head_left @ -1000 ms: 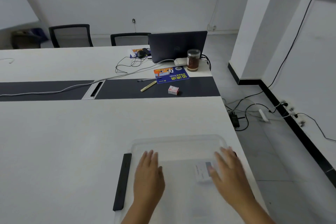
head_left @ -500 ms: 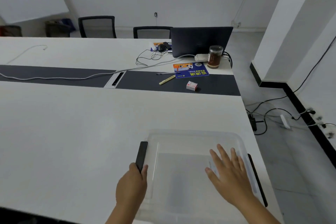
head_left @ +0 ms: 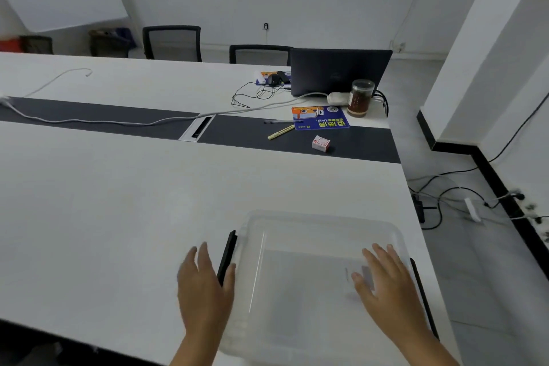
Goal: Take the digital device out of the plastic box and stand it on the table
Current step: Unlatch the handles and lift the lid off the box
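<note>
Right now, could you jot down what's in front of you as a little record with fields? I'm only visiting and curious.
setting: long white table in an office
plastic box: clear, lid on, at the near right of the table
left latch: black, on the box's left side
left hand: open, beside that latch
right hand: open, flat on the lid
digital device: faint pale shape under the lid, partly hidden by the right hand
far end: laptop, jar, blue leaflet
</note>
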The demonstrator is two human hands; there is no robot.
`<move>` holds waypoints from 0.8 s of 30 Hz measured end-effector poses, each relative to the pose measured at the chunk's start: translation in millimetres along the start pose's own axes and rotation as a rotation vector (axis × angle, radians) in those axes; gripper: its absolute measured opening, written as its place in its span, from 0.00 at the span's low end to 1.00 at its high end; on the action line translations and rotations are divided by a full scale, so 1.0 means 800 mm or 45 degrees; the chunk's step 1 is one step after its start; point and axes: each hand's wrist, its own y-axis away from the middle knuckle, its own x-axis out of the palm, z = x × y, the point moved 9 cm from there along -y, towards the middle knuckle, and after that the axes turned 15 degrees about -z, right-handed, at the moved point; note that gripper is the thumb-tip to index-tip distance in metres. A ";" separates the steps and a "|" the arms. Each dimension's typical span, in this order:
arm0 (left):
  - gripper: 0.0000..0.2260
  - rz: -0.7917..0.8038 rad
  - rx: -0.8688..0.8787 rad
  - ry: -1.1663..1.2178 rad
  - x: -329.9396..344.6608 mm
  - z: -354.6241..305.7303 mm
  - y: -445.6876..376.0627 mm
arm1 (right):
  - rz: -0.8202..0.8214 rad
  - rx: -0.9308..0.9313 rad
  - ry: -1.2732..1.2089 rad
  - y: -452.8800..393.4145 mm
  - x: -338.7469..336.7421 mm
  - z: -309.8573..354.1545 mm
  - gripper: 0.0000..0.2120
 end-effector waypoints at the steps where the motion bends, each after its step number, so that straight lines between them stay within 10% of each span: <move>1: 0.20 -0.079 0.139 -0.020 -0.003 -0.008 0.002 | -0.132 0.043 0.016 0.000 -0.017 -0.011 0.45; 9: 0.15 0.203 0.098 0.012 0.031 -0.014 0.023 | -0.104 0.603 -0.097 0.035 -0.028 -0.090 0.14; 11: 0.06 0.106 0.064 0.059 0.022 -0.013 0.020 | -0.134 0.595 -0.035 0.037 -0.016 -0.094 0.17; 15: 0.25 0.037 0.021 0.006 0.009 -0.012 0.022 | -0.192 0.592 0.019 0.035 -0.018 -0.092 0.12; 24: 0.08 -0.002 -0.150 0.139 -0.030 0.018 0.003 | -0.487 0.389 -0.217 -0.009 -0.083 -0.020 0.28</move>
